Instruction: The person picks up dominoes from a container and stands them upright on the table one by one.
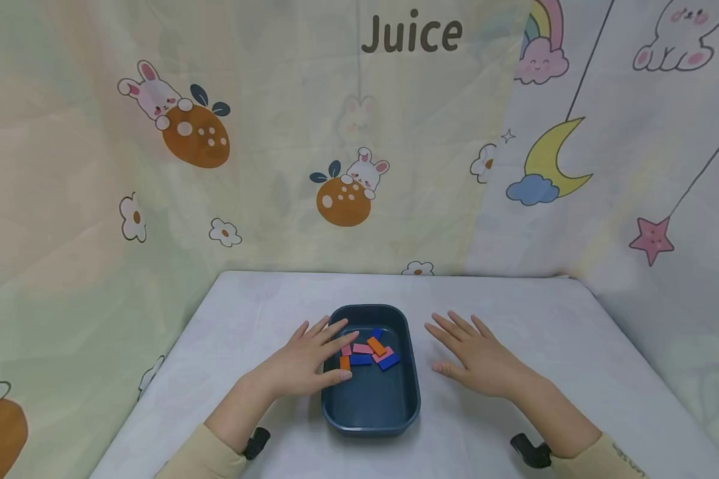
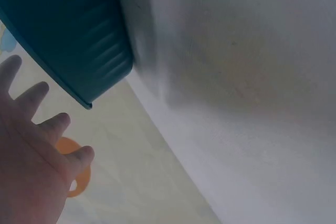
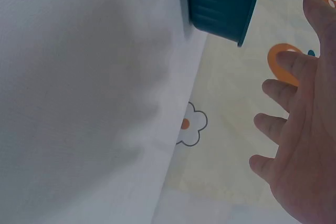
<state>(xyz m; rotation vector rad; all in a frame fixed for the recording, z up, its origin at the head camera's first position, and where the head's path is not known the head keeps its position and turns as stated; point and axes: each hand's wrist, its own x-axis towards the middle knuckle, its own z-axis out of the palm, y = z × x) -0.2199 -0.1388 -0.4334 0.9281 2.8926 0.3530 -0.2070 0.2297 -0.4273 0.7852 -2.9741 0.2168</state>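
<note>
A dark blue-green rectangular tray [image 1: 371, 406] stands on the table, with several small flat blocks inside its far half. Among them are an orange block [image 1: 376, 346], a pink block [image 1: 363, 348] and a blue block [image 1: 389, 361]; some overlap. My left hand [image 1: 302, 362] hovers at the tray's left side, fingers spread and partly over the rim, hiding some of the tray. To the right of the tray, my right hand [image 1: 479, 359] is held apart from it with fingers extended. Neither hand holds anything. Both wrist views show the tray's ribbed outer wall [image 2: 100, 40] beyond the palms.
A white cloth covers the table [image 1: 485, 293]. Behind it and at both sides hangs a printed fabric backdrop [image 1: 275, 199] with rabbits, oranges and flowers. Dark wrist mounts [image 1: 530, 451] sit under the forearms.
</note>
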